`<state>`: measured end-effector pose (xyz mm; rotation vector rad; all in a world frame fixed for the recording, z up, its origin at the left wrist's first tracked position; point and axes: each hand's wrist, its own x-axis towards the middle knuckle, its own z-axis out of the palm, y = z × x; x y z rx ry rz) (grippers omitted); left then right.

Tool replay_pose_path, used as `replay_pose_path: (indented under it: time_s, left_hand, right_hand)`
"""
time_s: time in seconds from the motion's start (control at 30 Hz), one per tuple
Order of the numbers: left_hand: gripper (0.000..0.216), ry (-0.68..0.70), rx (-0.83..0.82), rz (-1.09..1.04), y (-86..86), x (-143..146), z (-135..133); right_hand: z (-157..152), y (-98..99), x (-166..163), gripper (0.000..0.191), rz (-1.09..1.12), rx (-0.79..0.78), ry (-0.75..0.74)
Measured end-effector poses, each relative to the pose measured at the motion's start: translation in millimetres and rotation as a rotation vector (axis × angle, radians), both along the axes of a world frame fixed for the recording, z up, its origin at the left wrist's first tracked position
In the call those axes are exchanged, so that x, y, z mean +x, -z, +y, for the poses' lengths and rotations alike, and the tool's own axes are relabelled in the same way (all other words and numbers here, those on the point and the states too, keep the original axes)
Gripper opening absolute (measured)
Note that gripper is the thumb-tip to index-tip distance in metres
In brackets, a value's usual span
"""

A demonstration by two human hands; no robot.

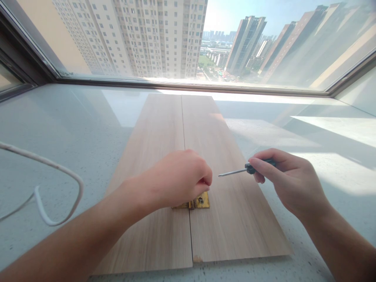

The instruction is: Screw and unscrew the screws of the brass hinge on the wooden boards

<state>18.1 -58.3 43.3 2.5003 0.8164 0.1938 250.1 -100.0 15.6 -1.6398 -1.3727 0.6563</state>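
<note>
Two pale wooden boards, a left board [141,239] and a right board [232,219], lie side by side with a thin seam between them. A brass hinge [205,200] straddles the seam; a screw head shows in its right leaf, and much of it is hidden under my left hand [179,178]. That hand is closed above the hinge, its fingers curled together, and what they pinch, if anything, is hidden. To the right, my right hand [290,180] holds a screwdriver [235,172] by its dark handle, the metal tip pointing left over the right board, apart from the hinge.
A white cable [66,170] curls on the speckled white sill [96,129] at the left. Behind the boards runs the dark window frame [188,85], with tall buildings outside. The near edge of the right board is chipped beside the seam. Sunlight falls across the right side.
</note>
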Motion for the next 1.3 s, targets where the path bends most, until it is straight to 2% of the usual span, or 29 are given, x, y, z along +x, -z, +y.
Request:
replay_pose_path:
  time_s: [0.1,0.2,0.33,0.47,0.57,0.87,1.03,1.13,1.23,1.3]
  left_hand:
    - [0.017,0.005,0.002,0.024,0.5,1,0]
    - [0.013,0.006,0.009,0.003,2.9,0,3]
    - [0.012,0.05,0.025,-0.064,9.2,-3,10]
    - [0.013,0.094,0.049,-0.094,13.7,-5,15]
    - [0.013,0.096,0.073,-0.109,15.3,-6,17]
    - [0.015,0.107,0.079,-0.138,18.2,-5,18]
    - [0.016,0.107,0.045,-0.179,19.9,-6,19]
    - [0.017,0.102,0.008,-0.209,20.4,-6,19]
    - [0.015,0.088,-0.012,-0.216,20.1,-6,18]
    - [0.013,0.075,-0.024,-0.214,19.4,-7,17]
  right_hand:
    - [-1,1.8,2,0.026,0.05,-0.008,-0.038]
    - [-2,3.8,6,0.028,0.106,-0.086,-0.162]
    - [-2,-6.2,5,0.018,0.082,-0.168,-0.288]
    - [-1,-30.0,-12,0.02,-0.151,-0.136,-0.274]
    - [1,-42.6,-27,0.022,-0.327,-0.086,-0.342]
    - [8,-53.5,-39,0.021,-0.634,0.075,-0.493]
    - [8,-66.4,-48,0.018,-0.862,0.216,-0.642]
    - [11,-76.8,-55,0.015,-0.986,0.168,-0.733]
    - [15,-89.0,-62,0.002,-1.095,0.11,-0.801]
    - [19,-96.5,-68,0.006,-1.189,0.084,-0.829]
